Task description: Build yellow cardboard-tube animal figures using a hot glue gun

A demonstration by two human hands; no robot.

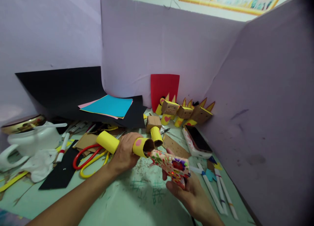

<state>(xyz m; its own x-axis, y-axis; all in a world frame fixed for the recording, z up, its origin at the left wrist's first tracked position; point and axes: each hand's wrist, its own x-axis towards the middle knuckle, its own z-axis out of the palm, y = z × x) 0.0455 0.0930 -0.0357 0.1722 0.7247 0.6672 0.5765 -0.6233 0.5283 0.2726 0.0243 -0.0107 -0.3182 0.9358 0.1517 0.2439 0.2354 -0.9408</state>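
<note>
Left hand (127, 150) clamped round yellow cardboard tube with pink spot (138, 147), long axis roughly left-right. Right hand (187, 190) grips flower-patterned glue gun (165, 160), tip at tube's right mouth; contact unclear.

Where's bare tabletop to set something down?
Best: near-middle tabletop, between the left forearm and right hand, below the glue gun. Smaller: near left, between the black strip and left forearm. Crowded: left around the white pot and scissors; back right around the box figures and phone.
</note>
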